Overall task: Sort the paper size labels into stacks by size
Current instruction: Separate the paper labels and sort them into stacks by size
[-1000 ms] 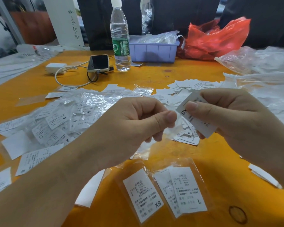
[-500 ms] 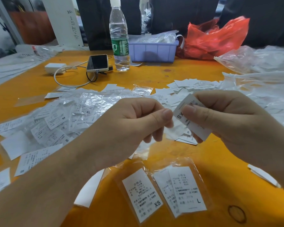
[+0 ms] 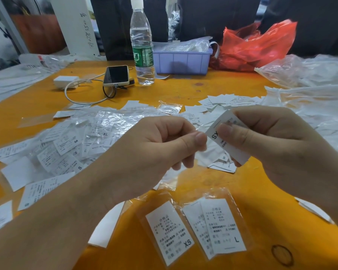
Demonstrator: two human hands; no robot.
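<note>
While loose size labels cover the orange counter at left of frame, the left hand at centre curls its fingers, thumb pressed to forefinger, apparently pinching clear film. Just right of it, the right hand pinches an XS label. Bagged XS and L labels lie below both hands.

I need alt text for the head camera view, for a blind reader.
Right hand pinches a white paper XS label; the left hand pinches something unclear beside it, above an orange table strewn with labels.
</note>
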